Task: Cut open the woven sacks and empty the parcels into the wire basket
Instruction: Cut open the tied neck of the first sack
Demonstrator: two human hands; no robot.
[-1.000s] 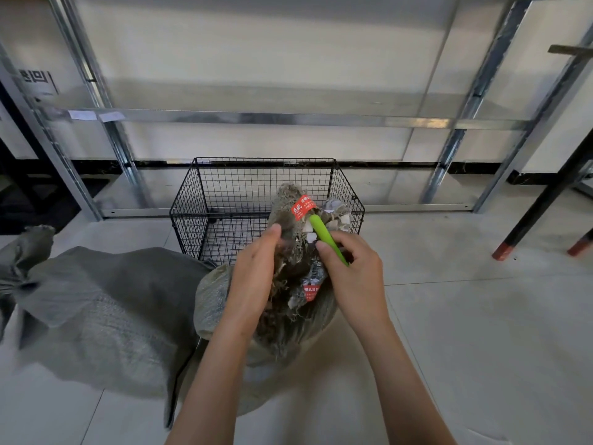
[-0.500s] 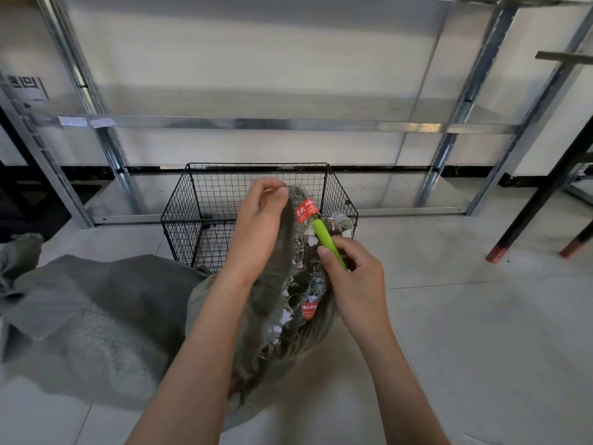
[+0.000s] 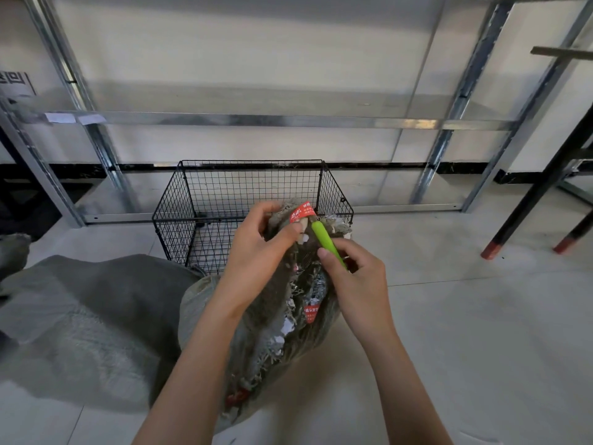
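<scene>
The grey woven sack (image 3: 282,319), already slit and frayed, stands just before the black wire basket (image 3: 192,200), its neck now gripped in the curled left hand (image 3: 256,252), which has climbed from the middle, while the right hand (image 3: 357,282) pinches the green-handled cutter (image 3: 326,243) beside the red tag (image 3: 301,213), so emptying seems near.

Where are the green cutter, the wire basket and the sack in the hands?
green cutter (image 3: 323,238), head view, middle of its handle.
wire basket (image 3: 250,187), head view, back wall mesh.
sack (image 3: 272,297), head view, its grey woven side.
</scene>
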